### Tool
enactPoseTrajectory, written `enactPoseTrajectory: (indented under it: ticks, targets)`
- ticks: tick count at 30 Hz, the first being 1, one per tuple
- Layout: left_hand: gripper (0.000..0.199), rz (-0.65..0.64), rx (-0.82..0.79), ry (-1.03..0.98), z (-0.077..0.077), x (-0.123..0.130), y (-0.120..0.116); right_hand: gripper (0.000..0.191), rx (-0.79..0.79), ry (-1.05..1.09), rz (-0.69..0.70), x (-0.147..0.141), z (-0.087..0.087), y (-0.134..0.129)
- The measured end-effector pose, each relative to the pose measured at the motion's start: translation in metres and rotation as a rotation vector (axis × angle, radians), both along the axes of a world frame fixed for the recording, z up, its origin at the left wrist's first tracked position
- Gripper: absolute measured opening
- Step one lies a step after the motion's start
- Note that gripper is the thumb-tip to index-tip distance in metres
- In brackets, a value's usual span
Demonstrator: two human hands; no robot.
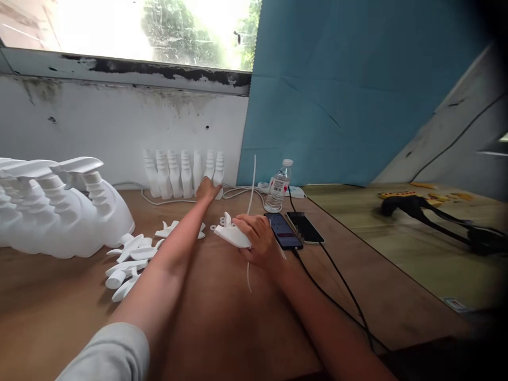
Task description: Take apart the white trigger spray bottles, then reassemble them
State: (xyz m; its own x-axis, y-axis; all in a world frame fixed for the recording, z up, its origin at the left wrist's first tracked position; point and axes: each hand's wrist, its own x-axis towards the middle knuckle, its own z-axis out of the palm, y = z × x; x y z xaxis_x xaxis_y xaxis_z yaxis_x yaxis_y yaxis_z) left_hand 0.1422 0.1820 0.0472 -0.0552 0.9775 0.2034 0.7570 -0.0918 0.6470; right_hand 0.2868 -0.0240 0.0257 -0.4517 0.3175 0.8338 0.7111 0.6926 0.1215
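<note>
My left hand [207,190] reaches to the far side of the table, its fingers round the lower part of a white ribbed-neck piece [218,172] at the right end of an upright row of similar white pieces [172,172]. Nearer the middle, my right hand [262,241] is closed on a white spray head [233,234]. A thin white tube [253,182] rises behind that hand, and a length of tube shows below it. Small white rings [223,220] lie just beyond the spray head.
Large white bottles [85,211] stand at the left, with loose white spray parts [137,253] beside them. Right of my right hand are two phones [283,233] with cables and a clear water bottle [279,188]. A black strap-like object [428,214] lies farther right.
</note>
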Motion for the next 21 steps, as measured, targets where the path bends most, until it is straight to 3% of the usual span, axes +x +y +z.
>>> enactPoseTrajectory:
  ticks: [6,11,16,18,21]
  targets:
    - [0.037,0.061,-0.006,0.028,-0.014,0.009,0.018,0.058,-0.014,0.046,0.038,0.003,0.001,0.004]
    - [0.028,-0.004,0.096,0.029,-0.008,-0.005,0.001,0.055,-0.024,0.057,0.056,0.008,0.0,0.005]
    - [0.026,-0.137,0.242,-0.001,0.02,-0.045,-0.061,0.043,-0.05,0.39,0.116,0.01,0.009,0.002]
    - [0.026,-0.191,0.275,-0.011,0.025,-0.066,-0.1,0.034,-0.037,0.694,0.149,0.01,0.027,0.002]
    - [0.027,-0.291,0.303,-0.046,0.02,-0.094,-0.16,0.021,-0.048,1.161,0.315,0.013,0.073,0.001]
